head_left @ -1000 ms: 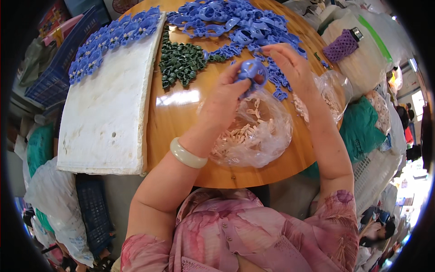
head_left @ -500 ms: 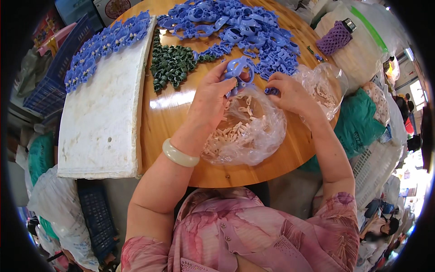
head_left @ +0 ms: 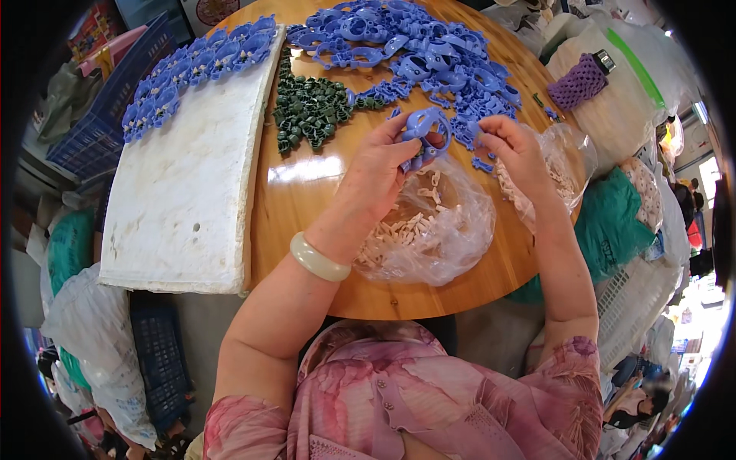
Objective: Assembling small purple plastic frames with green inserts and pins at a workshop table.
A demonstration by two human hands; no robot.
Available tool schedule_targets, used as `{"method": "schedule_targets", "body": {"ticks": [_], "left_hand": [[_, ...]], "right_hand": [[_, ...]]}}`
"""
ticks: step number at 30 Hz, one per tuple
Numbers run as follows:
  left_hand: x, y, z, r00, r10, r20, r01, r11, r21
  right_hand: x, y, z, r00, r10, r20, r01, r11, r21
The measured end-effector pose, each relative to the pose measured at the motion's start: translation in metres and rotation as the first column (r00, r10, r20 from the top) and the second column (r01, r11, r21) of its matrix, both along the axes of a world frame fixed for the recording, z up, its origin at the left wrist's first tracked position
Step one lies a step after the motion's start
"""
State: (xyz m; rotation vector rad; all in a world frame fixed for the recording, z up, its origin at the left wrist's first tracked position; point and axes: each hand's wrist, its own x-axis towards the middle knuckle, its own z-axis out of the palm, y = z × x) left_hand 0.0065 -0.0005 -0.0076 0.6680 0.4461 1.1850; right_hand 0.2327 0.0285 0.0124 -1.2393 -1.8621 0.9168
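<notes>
Plastic frame (head_left: 420, 119), blue and hollow, sits clamped between the thumb and fingers of the left hand (head_left: 383, 156), raised over the wooden table (head_left: 291, 215) at the far edge of a clear bag (head_left: 469, 241) holding pale pink pieces (head_left: 402, 231). From where I stand, the right hand (head_left: 512, 144) has thumb and forefinger close together beside small blue pieces (head_left: 491, 106); I cannot tell whether they pinch one. Dark green pieces (head_left: 310, 109) and a blue heap (head_left: 433, 57) lie beyond; blue assemblies (head_left: 203, 63) line the white board's (head_left: 184, 192) far end.
</notes>
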Motion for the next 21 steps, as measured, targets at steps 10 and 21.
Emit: {"method": "schedule_targets", "body": {"ticks": [10,21], "left_hand": [[-0.002,0.002,-0.004,1.000,-0.005,-0.015,0.006,0.997,0.071],[-0.003,0.002,-0.005,0.996,-0.031,0.088,0.032,0.999,-0.014]], "right_hand": [[-0.045,-0.031,0.025,0.962,0.244,-0.120,-0.247,0.969,-0.006],[-0.053,-0.032,0.013,0.985,0.100,0.139,-0.142,0.931,0.337]]}}
